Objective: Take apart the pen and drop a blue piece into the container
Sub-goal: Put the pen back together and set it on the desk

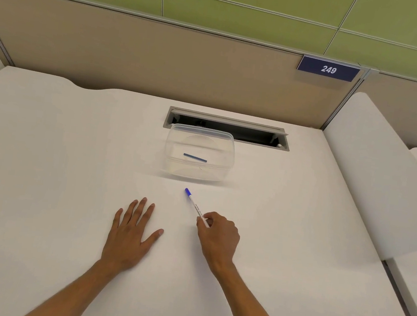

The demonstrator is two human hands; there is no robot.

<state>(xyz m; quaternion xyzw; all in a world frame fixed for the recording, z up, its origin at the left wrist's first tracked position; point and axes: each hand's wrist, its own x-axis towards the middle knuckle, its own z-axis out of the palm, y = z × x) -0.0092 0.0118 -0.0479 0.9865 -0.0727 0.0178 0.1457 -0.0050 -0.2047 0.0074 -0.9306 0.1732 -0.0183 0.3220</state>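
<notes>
the pen (196, 206) lies slantwise on the white desk (55, 164), its long axis running from near-right to far-left, the blue tip aimed up toward the container (199, 154) and stopping a little short of its near wall. the barrel is white with a line of small dark print along it, too fine to read. the right hand (218, 234) is curled over the pen's near end, thumb and fingers pinched on the barrel, knuckles up; whether the pen rests on the desk or is slightly lifted, i cannot tell. the left hand (130, 232) is flat on the desk, palm down, fingers spread and gripping nothing, well to the left of the pen. the container is clear plastic, standing open just in front of a cable slot (228, 128) in the desk. inside it lies a blue piece (195, 157), thin and straight, its long axis running nearly left to right with the right end a shade nearer. on the beige partition (149, 57) behind, a dark blue sign (328, 69) reads "249" in white.
</notes>
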